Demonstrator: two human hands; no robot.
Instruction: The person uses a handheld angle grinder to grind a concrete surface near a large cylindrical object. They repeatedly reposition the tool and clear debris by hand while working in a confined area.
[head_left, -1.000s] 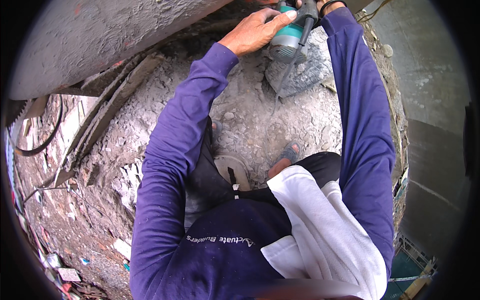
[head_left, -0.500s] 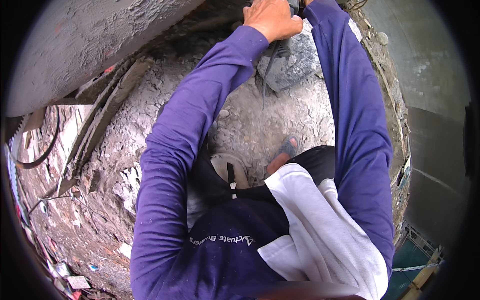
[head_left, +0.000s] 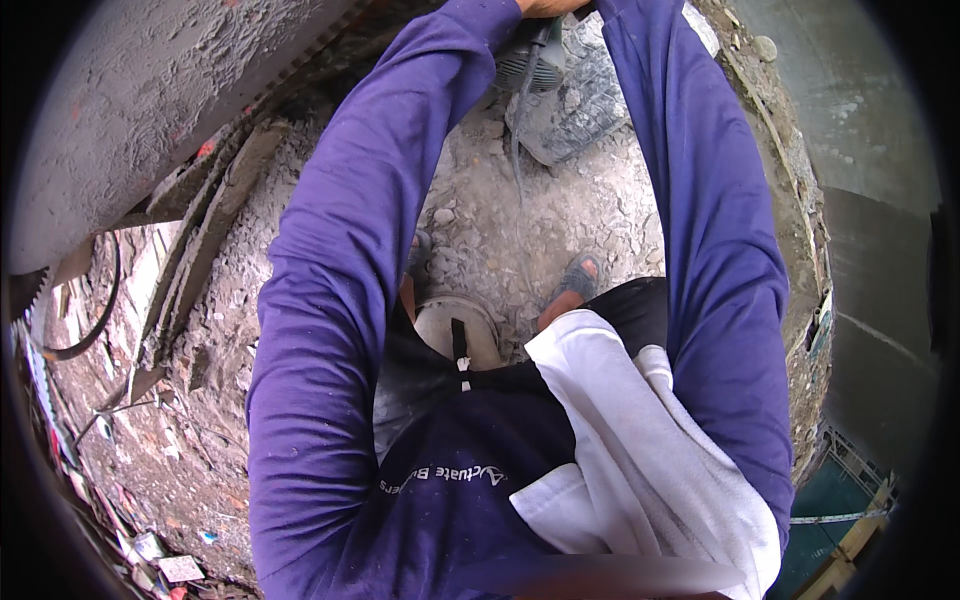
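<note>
Because view is cropped by top edge, left hand (head_left: 548, 8) is only partly seen beyond power tool (head_left: 530, 74); finger opening and grip cannot be told, right hand is hidden. Power tool is positioned beside grey block (head_left: 582, 118), probably for clearance from legs (head_left: 638, 312).

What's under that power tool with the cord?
Past the power tool, part of a grey, dusty lump and crumbly ground show. The tool itself covers whatever lies right beneath, so I can't tell what it touches.
</note>
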